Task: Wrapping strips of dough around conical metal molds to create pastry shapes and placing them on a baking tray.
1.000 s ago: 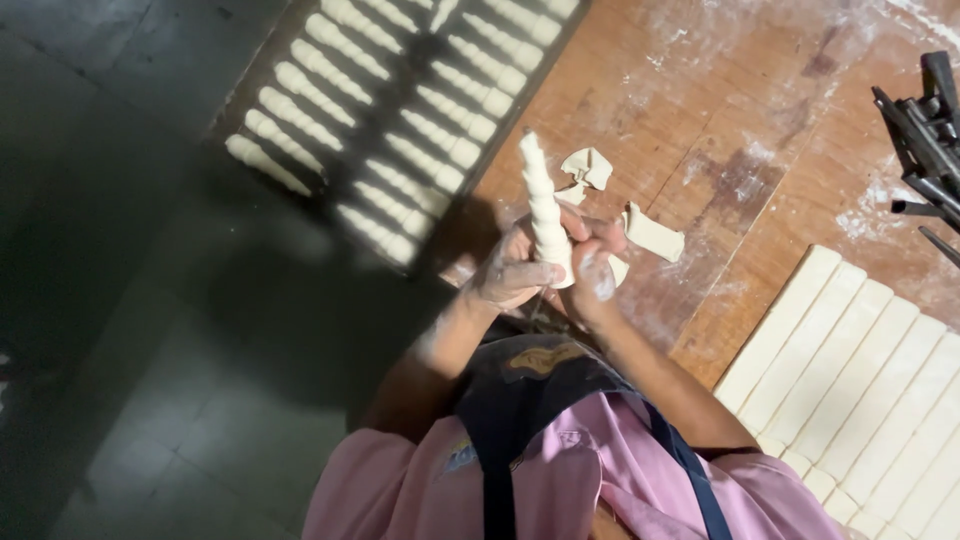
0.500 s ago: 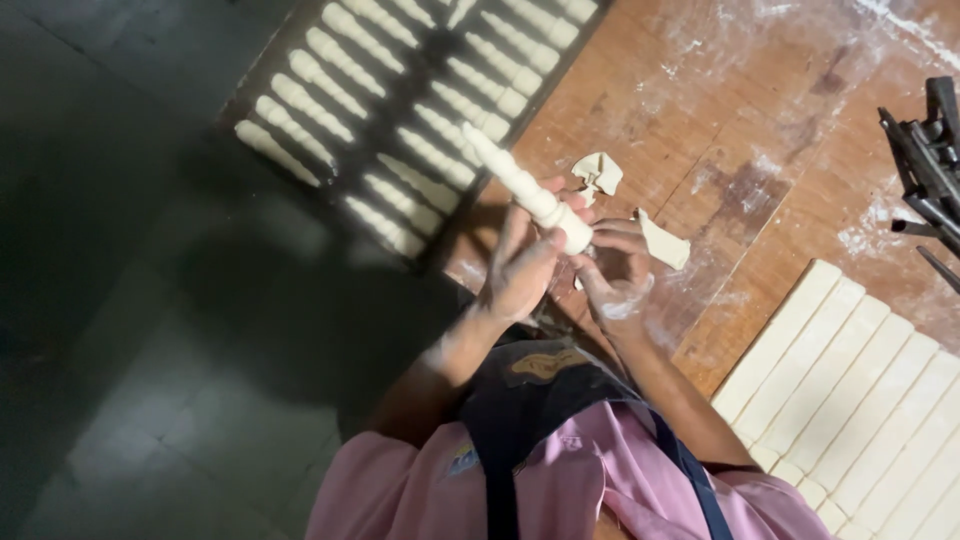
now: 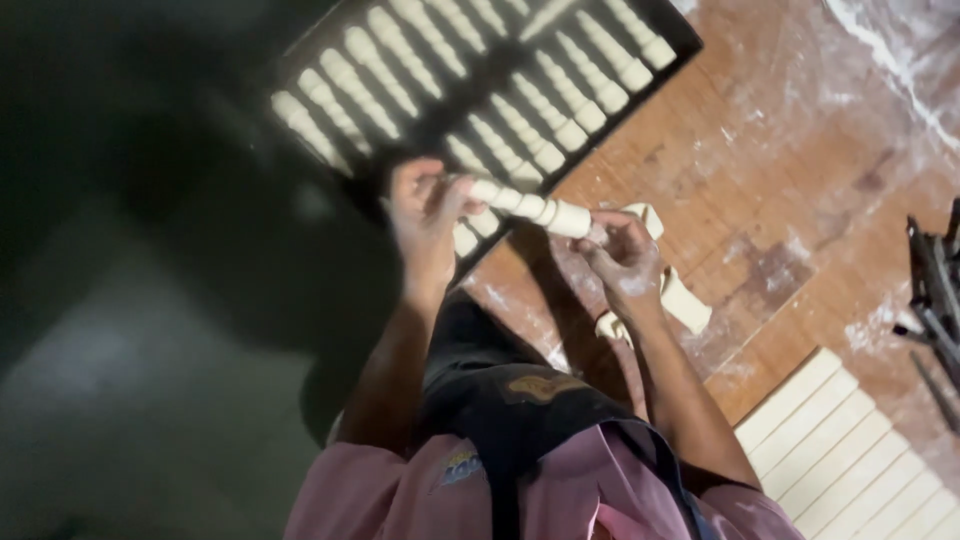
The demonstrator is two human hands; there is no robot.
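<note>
1. Left hand (image 3: pixel 425 215) pinches the thin end of a twisted dough roll (image 3: pixel 525 205), fingers curled around it, just over the near edge of the dark baking tray (image 3: pixel 690 45).
2. Left of that hand, the floor (image 3: pixel 120 380) is dark and bare, falling away into shadow below the tray's corner.
3. On the tray, rows of shaped dough sticks (image 3: pixel 430 60) lie side by side, close together, with a narrow dark gap of bare tray showing between two of the rows.
4. Right hand (image 3: pixel 625 255) grips the thicker end of the same roll, fingers closed on it, so the roll spans level between both hands above the tray's edge.
5. Below and beside the right hand, a few loose pale dough pieces (image 3: pixel 685 300) rest on the wooden table (image 3: pixel 790 180), which is scuffed and dusted white with flour.
6. Toward the lower right, a slab of cut dough strips (image 3: pixel 840 440) lies in parallel bands, well apart from the hands, with open floured wood between.
7. At the far right edge, a dark metal tool (image 3: pixel 935 290) sits partly out of view.
</note>
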